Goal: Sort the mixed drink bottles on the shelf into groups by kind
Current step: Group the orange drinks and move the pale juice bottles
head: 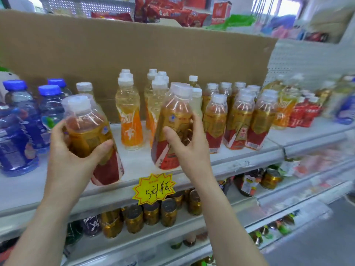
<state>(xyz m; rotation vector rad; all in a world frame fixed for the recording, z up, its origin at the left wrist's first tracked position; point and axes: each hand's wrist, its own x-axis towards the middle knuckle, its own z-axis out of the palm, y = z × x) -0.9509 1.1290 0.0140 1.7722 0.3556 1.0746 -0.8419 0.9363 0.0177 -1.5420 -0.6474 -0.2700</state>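
evidently mid-sort: left hand (76,150) grips a clear plastic amber-drink bottle with red-and-gold label (90,129), up-left of the yellow starburst price tag (154,189); right hand (185,150) grips its twin (172,120) just above the tag. next, both likely join the matching cluster (240,120) up-right.

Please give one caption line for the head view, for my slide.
Left hand grips one amber bottle, right hand a second amber bottle, beside matching bottles and orange-label bottles on the shelf.
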